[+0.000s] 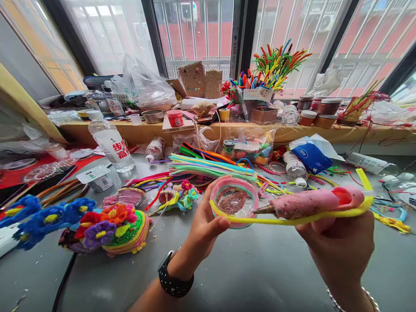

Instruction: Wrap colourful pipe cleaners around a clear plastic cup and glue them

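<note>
My left hand [204,227] grips a small clear round container [234,201] wrapped in pink and green pipe cleaners, thumb on its lower rim. My right hand [339,242] is closed around a pink hot glue gun [312,203], its metal nozzle touching the container's right side. A yellow pipe cleaner [292,220] runs from the container's lower rim, under the gun and over my right hand. A black watch [173,281] sits on my left wrist.
On the grey table lie loose pipe cleaners [208,167], a wrapped basket with flowers [113,227], blue pipe-cleaner flowers [42,216], a water bottle [110,141] and a blue tissue pack [312,157]. The wooden sill [195,129] holds jars and a cup of pipe cleaners [276,65].
</note>
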Motion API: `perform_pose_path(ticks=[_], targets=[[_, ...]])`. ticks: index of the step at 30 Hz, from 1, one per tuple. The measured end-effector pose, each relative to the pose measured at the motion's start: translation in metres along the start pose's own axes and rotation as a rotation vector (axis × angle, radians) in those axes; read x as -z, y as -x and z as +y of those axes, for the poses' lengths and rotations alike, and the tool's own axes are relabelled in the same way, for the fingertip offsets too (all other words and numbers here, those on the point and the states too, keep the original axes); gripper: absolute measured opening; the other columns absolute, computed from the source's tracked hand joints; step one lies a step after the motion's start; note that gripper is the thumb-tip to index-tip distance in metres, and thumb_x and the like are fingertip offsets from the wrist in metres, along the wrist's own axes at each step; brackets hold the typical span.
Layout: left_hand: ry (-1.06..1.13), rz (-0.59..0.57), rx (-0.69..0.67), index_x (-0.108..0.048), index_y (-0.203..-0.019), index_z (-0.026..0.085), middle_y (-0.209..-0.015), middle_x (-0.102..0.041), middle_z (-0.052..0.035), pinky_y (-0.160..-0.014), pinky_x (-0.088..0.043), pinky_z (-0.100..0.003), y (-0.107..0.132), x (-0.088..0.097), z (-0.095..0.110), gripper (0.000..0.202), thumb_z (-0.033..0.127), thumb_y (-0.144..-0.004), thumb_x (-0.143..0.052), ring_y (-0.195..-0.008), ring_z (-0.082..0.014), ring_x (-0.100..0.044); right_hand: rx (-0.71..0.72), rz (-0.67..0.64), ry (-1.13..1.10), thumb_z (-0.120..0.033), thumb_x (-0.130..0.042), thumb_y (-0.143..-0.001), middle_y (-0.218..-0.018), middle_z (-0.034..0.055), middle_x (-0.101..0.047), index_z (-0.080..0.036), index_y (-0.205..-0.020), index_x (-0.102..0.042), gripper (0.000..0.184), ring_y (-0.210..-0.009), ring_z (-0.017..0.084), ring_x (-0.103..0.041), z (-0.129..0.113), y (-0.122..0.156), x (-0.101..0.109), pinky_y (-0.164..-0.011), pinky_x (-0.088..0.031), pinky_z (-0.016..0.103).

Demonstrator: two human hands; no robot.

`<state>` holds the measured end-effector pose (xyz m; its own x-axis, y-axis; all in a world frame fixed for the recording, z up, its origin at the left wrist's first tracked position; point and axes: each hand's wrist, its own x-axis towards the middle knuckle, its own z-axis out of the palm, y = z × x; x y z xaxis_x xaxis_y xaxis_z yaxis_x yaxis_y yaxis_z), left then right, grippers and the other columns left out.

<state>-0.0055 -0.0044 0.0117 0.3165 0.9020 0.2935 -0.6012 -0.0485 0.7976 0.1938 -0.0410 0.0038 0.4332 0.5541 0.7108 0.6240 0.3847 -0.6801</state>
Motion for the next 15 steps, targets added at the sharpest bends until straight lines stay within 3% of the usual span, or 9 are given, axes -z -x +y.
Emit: perform_pose_path(ticks=[15], targets=[[-0.001, 0.005, -0.01, -0.05, -0.124, 0.023, -0.126, -0.056, -0.0101, -0.103, -0.037, -0.045, -0.0003, 0.0011, 0.0, 0.072, 0.042, -0.06, -0.076, -0.12, -0.0331, -0.049, -0.046, 0.037, 0.005, -0.011, -0.07, -0.053, -0.039, -0.0099, -0.035, -0.022, -0.047, -0.036, 0.036, -0.037, 0.005, -0.031, -0.0028, -0.0009, -0.0001, -0.031, -0.027, 0.019]])
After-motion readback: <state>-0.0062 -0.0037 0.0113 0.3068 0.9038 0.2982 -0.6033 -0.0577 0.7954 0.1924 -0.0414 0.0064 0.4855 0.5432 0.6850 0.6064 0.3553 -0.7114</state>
